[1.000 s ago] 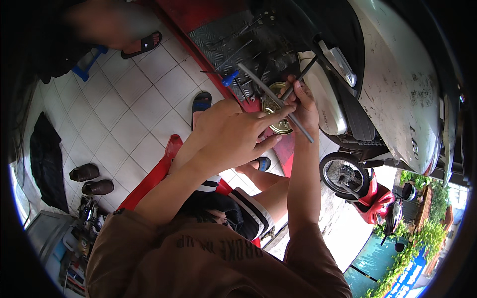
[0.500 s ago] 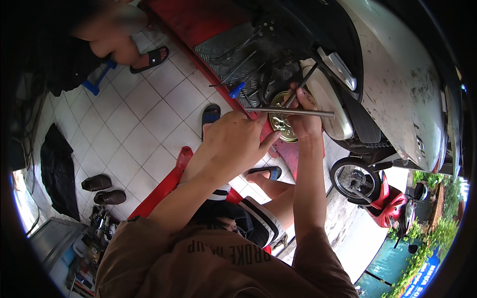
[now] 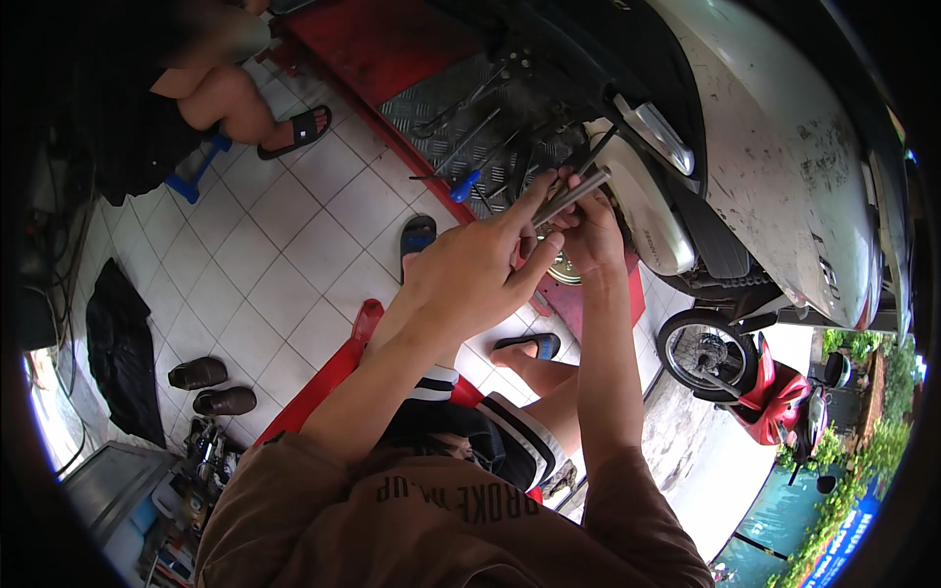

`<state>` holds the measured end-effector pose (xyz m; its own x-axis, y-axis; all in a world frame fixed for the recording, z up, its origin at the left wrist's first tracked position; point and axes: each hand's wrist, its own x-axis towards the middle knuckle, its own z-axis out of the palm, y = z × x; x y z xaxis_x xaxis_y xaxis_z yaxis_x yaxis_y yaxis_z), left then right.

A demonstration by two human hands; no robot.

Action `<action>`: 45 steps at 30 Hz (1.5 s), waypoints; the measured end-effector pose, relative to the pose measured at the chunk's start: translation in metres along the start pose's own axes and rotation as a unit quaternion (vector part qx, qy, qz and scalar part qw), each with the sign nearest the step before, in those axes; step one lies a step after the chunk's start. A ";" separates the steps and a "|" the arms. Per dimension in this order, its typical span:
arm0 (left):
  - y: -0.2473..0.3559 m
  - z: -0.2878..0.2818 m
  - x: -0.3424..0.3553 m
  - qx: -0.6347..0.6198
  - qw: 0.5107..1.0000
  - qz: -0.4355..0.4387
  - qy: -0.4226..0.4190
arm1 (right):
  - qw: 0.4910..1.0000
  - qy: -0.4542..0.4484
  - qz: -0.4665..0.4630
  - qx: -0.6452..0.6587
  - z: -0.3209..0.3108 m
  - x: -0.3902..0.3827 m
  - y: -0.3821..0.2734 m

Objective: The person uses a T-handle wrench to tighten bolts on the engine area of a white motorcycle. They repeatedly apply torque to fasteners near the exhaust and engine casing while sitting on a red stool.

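Note:
My left hand (image 3: 480, 260) is closed round a plain grey metal rod (image 3: 578, 192), which slants up to the right over my right fingers. My right hand (image 3: 595, 232) is closed as well, its fingertips pinching a thin dark rod (image 3: 599, 147) that points toward the scooter. The two hands meet, so the spot where the rods come together is partly hidden. Just beneath them lies a round gold-coloured tin (image 3: 562, 270) holding small shiny parts, mostly covered by my hands.
The pale scooter (image 3: 784, 167) rises on the right beside a red platform (image 3: 382, 44). A blue-handled screwdriver (image 3: 465, 186) and several dark tools lie on its tread plate (image 3: 441, 108). A person's sandalled foot (image 3: 299, 130) is at upper left; brown shoes (image 3: 198, 372) stand on the tiles.
The grey rod has swung from nearly level to a steep slant. My left hand has moved up and right, against the right fingers. The right hand has shifted slightly.

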<state>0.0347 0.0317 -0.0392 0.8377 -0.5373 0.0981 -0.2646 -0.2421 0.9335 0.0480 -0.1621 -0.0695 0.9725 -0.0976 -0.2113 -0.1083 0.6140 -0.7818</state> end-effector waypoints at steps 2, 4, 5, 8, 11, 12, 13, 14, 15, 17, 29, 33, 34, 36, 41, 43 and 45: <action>0.022 -0.010 -0.005 0.038 0.995 0.062 -0.068 | 1.000 0.012 0.000 -0.015 0.005 0.001 -0.001; 0.020 -0.003 -0.012 0.091 0.986 0.071 -0.118 | 1.000 0.009 0.001 -0.003 0.006 0.002 -0.002; 0.006 0.005 -0.012 0.123 0.988 0.052 -0.072 | 1.000 0.014 0.000 -0.006 0.006 0.003 -0.004; -0.016 0.011 -0.008 0.115 0.993 -0.007 0.020 | 1.000 0.017 -0.003 -0.005 0.003 0.003 -0.005; -0.001 0.004 -0.002 -0.009 0.999 0.032 0.014 | 1.000 -0.008 0.003 0.014 0.000 0.002 -0.003; 0.005 0.001 -0.001 -0.018 0.998 0.066 0.002 | 1.000 -0.017 0.007 0.023 -0.001 0.003 -0.004; 0.013 -0.001 -0.002 0.010 0.994 0.109 -0.021 | 1.000 -0.016 0.005 0.018 -0.001 0.004 -0.005; 0.017 -0.001 -0.003 0.039 0.987 0.152 -0.045 | 1.000 -0.015 0.004 0.012 -0.001 0.004 -0.007; 0.015 0.003 -0.005 0.048 0.992 0.096 -0.072 | 1.000 -0.016 0.003 0.006 0.002 0.005 -0.008; 0.002 0.018 -0.008 0.063 0.989 -0.016 -0.129 | 1.000 -0.003 0.001 0.000 0.005 0.004 -0.010; -0.013 0.018 0.016 -0.574 0.770 -0.274 -0.052 | 1.000 -0.007 0.009 0.003 0.003 0.006 -0.002; -0.028 0.040 0.027 -0.694 0.659 -0.288 0.021 | 0.999 0.022 0.007 -0.033 0.000 0.009 0.007; -0.036 0.045 0.029 -0.680 0.676 -0.283 0.031 | 0.999 0.031 0.010 -0.039 0.001 0.009 0.008; -0.047 0.050 0.029 -0.652 0.702 -0.284 0.037 | 0.997 0.046 0.018 -0.052 0.003 0.008 0.008; -0.061 0.056 0.018 -0.550 0.770 -0.323 0.010 | 0.993 0.063 0.060 -0.075 -0.015 0.004 0.017; -0.056 0.057 0.013 -0.553 0.775 -0.307 -0.001 | 0.994 0.056 0.071 -0.068 -0.021 0.000 0.017; -0.050 0.057 0.009 -0.564 0.765 -0.310 -0.016 | 0.992 0.079 0.068 -0.078 -0.023 -0.004 0.017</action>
<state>0.0287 -0.0072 -0.1046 0.6175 -0.6258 -0.4765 0.7753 0.3820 0.5030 0.0373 -0.1693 -0.0952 0.9035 -0.1519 -0.4007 -0.2782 0.5033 -0.8181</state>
